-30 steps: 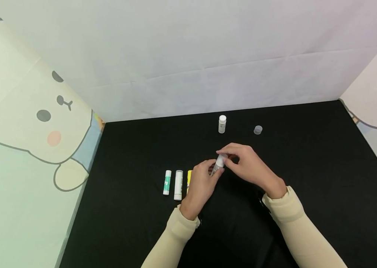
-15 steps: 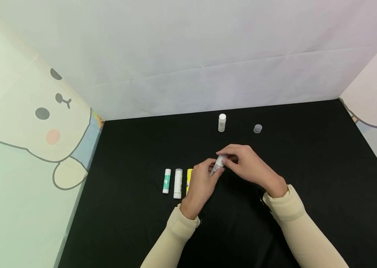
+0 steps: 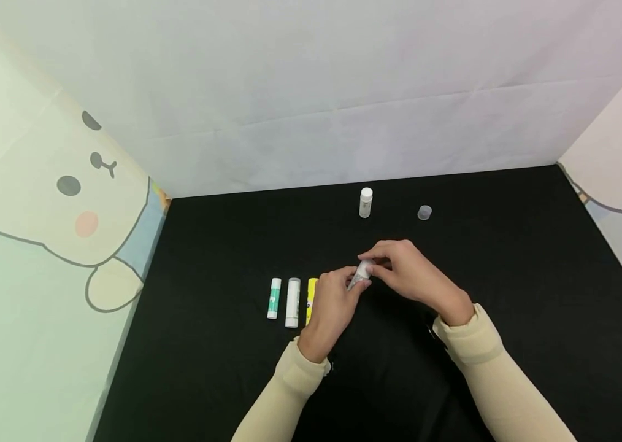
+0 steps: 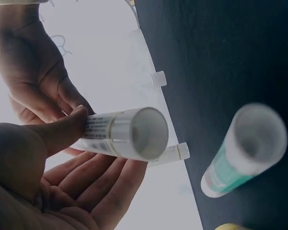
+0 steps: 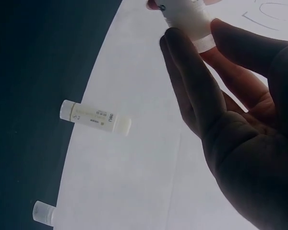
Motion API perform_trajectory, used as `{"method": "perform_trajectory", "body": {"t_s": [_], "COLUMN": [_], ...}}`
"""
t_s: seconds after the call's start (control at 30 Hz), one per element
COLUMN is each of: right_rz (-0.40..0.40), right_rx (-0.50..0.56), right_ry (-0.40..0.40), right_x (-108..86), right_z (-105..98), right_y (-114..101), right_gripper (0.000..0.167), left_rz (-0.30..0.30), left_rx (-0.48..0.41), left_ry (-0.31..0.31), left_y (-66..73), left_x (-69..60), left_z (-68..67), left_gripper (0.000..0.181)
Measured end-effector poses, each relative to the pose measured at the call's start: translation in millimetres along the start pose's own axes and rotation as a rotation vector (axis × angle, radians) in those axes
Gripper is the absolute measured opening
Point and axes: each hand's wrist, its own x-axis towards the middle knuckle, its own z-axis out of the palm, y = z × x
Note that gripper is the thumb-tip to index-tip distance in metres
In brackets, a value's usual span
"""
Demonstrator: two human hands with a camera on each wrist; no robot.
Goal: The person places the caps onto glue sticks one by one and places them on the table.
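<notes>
Above the black tabletop, my left hand [image 3: 330, 307] holds a white glue stick [image 4: 127, 132] with printed text, thumb on one side and fingers beneath. The stick is tilted, its upper end leaning toward my right hand [image 3: 407, 270]. That hand pinches the white upper end between thumb and fingers, which partly cover it. Left of my left hand lie a teal-and-white glue stick [image 3: 274, 299], a larger white glue stick [image 3: 292, 302] and a yellow one [image 3: 311, 298] that the hand partly hides.
A white-topped glue stick [image 3: 365, 203] stands farther back on the black cloth [image 3: 222, 239]. To its right is a small translucent cap [image 3: 424, 213]. A pale wall sheet [image 3: 311, 80] rises behind the table, with cartoon-printed panels [image 3: 101, 245] at the sides.
Both hands and the held glue stick have dropped slightly toward me. My grip looks the same, and the things on the table stay where they were.
</notes>
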Motion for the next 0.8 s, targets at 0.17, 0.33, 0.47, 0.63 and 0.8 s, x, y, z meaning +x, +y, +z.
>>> {"method": "perform_trajectory", "body": {"t_s": [0.17, 0.33, 0.47, 0.63, 0.8], "right_rz": [0.005, 0.005, 0.013, 0.017, 0.011], "right_rx": [-0.015, -0.015, -0.018, -0.021, -0.026], "right_ry": [-0.014, -0.020, -0.028, -0.033, -0.033], "right_x": [-1.0, -2.6, -2.9, -3.2, -4.0], "right_z": [0.1, -0.6, -1.2, -1.6, -1.8], "right_y": [-0.4, -0.1, -0.5, -1.4, -2.5], "right_gripper": [0.023, 0.022, 0.022, 0.022, 0.021], "left_rz": [0.002, 0.018, 0.020, 0.026, 0.032], "left_rx": [0.004, 0.023, 0.024, 0.026, 0.031], "left_ry": [-0.003, 0.016, 0.023, 0.026, 0.035], "left_y": [-0.3, 0.4, 0.7, 0.4, 1.5], "left_x": [-2.1, -3.8, -5.2, -5.9, -6.5], "left_z": [2.9, 4.3, 5.2, 6.1, 6.5], "left_gripper": [0.019, 0.018, 0.018, 0.018, 0.017]}}
